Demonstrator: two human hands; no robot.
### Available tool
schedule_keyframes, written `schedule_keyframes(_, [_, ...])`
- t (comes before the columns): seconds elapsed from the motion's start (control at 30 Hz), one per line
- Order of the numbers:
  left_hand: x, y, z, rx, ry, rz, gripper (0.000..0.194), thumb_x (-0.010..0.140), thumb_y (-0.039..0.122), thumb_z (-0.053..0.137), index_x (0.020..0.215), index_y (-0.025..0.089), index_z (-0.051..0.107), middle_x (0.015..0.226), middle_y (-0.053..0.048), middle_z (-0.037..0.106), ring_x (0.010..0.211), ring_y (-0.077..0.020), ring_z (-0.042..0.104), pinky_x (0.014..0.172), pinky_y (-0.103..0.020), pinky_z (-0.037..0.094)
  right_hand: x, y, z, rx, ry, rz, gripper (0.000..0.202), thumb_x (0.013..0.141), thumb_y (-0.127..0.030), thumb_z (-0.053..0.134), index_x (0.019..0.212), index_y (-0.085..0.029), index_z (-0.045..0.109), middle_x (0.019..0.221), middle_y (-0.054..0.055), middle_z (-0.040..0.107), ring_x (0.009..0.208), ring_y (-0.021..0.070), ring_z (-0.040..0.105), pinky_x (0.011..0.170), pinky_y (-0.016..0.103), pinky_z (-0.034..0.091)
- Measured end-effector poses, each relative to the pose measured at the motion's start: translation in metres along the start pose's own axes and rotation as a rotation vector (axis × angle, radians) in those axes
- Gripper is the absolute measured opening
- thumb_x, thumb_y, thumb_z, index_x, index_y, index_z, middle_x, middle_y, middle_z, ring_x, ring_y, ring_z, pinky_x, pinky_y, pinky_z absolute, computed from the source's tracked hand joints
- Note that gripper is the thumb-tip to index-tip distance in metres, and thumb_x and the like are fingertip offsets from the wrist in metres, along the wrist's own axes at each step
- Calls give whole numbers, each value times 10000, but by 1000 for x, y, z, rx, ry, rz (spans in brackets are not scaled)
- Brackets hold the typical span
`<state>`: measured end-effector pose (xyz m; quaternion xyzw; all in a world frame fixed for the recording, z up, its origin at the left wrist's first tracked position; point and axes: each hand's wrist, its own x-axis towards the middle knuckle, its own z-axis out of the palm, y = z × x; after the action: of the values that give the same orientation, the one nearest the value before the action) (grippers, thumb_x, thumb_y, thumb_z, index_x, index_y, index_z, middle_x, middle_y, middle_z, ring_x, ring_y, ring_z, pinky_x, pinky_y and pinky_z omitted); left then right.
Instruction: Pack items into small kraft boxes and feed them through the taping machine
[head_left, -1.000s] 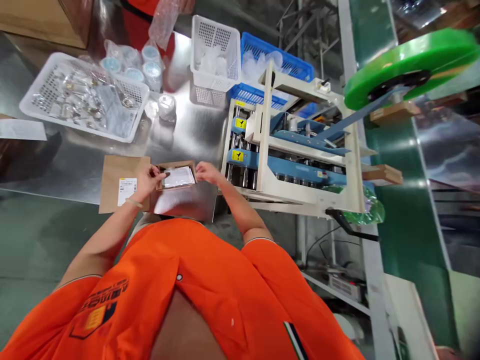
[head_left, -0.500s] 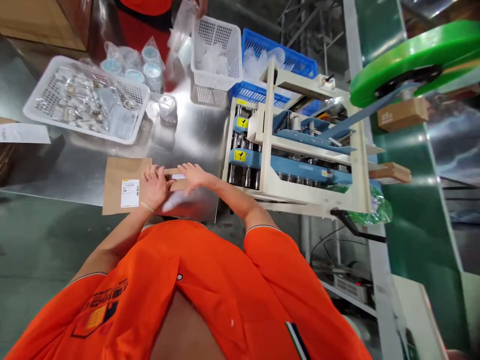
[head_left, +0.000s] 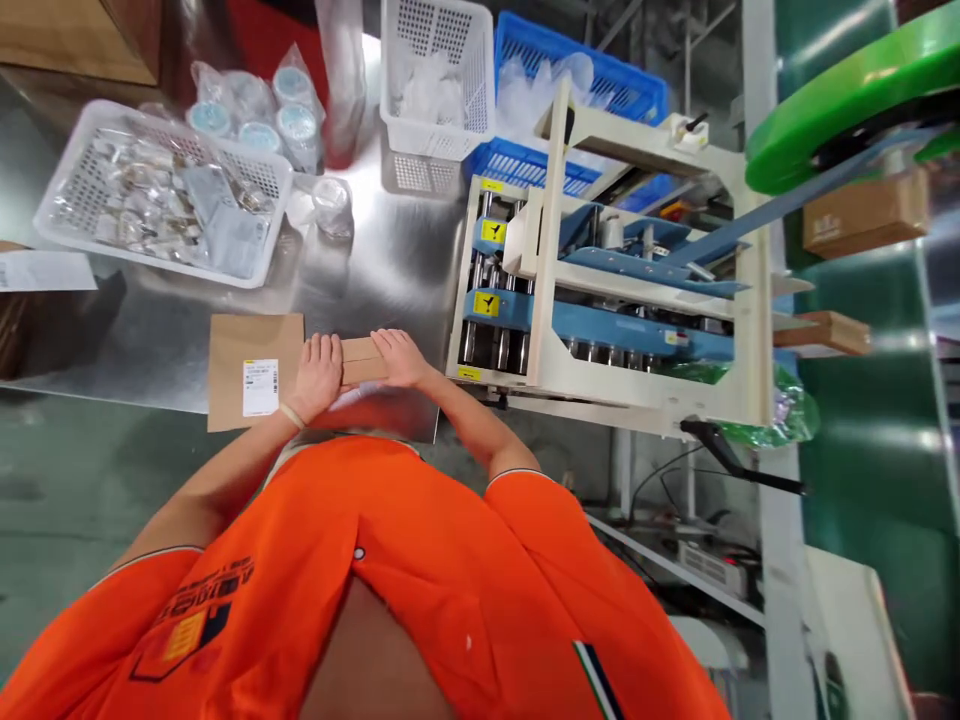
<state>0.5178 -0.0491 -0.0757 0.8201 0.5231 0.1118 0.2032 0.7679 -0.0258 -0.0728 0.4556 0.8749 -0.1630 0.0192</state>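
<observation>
A small brown cardboard box (head_left: 363,360) lies at the near edge of the metal table, its top flaps lying shut with a seam along the middle. My left hand (head_left: 316,376) grips its left end, fingers laid over the top. The right end is held by my right hand (head_left: 401,357), fingers on the upper face. Both thumbs and the box's underside are hidden. Just left of my left hand is a flat brown cardboard piece (head_left: 225,375) with a white printed label (head_left: 260,388).
A carton sealing machine (head_left: 547,320) with rollers stands on the right. White baskets (head_left: 64,200) (head_left: 480,75), a blue crate (head_left: 656,95) and bagged round containers (head_left: 259,138) sit at the back. Brown boxes (head_left: 862,215) lie beyond the machine.
The box's top, partly open before with its inside showing, is now covered by its flaps. My hands moved onto its two ends. The view shifted slightly.
</observation>
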Motion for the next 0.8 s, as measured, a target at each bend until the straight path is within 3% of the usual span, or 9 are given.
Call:
schedule_keyframes(0.17, [1,7,-7,172,-67,-3,1098,1025,726,552,1711,-104,338,1692,-422,441,1691,-536,287,1380,-734,93,4,14,10,76,45,-4,1386,713,-889,897,1705,-37,435,1637,317,529,1487,477,491,1291,638,372])
schedule_keyframes(0.27, [12,4,-8,192,-89,3,1080,1027,734,533,1682,-112,391,1651,-429,484,1631,-547,382,1372,-710,162,5,29,13,159,99,9,1304,705,-835,941,1677,-90,494,1624,275,551,1502,455,484,1315,624,370])
schedule_keyframes(0.33, [33,2,-7,188,-74,18,1102,1010,732,574,1666,-133,388,1624,-439,495,1578,-566,428,1341,-695,242,0,44,17,216,243,137,1304,676,-769,997,1681,-111,489,1651,265,510,1557,455,436,1340,617,356])
schedule_keyframes(0.43, [88,6,-7,172,-33,57,1111,1006,711,610,1655,-155,356,1603,-439,497,1525,-571,455,1281,-664,331,-20,59,32,241,536,537,1272,704,-652,1034,1699,-118,447,1666,276,452,1590,465,400,1339,647,359])
schedule_keyframes(0.5, [135,14,-7,163,-12,101,1103,1008,712,611,1642,-156,359,1591,-432,498,1505,-570,461,1260,-652,351,-34,56,50,233,594,751,1086,820,-584,982,1661,-111,484,1619,284,495,1546,447,456,1298,639,412])
schedule_keyframes(0.53, [160,20,-8,162,-7,132,1102,1008,720,607,1628,-160,371,1581,-432,500,1496,-571,463,1255,-650,353,-40,52,61,231,558,806,952,885,-548,941,1618,-104,528,1580,285,537,1507,429,497,1266,613,449])
schedule_keyframes(0.6, [210,35,-7,158,2,196,1101,1013,741,586,1599,-170,394,1561,-435,507,1480,-566,470,1252,-649,354,-46,41,82,196,443,852,679,996,-477,845,1522,-114,618,1534,270,597,1452,397,540,1213,571,482])
schedule_keyframes(0.67, [257,54,-3,135,17,250,1105,1020,767,563,1582,-171,401,1550,-429,516,1471,-547,477,1257,-648,354,-48,34,100,144,365,841,527,1048,-438,788,1466,-140,667,1533,249,621,1426,374,545,1186,545,479])
schedule_keyframes(0.8, [338,113,25,-27,69,332,1125,986,811,601,1561,-143,444,1530,-432,528,1482,-548,479,1270,-697,335,-49,37,117,62,352,794,488,1076,-458,747,1474,-184,678,1549,214,625,1405,355,532,1147,513,464])
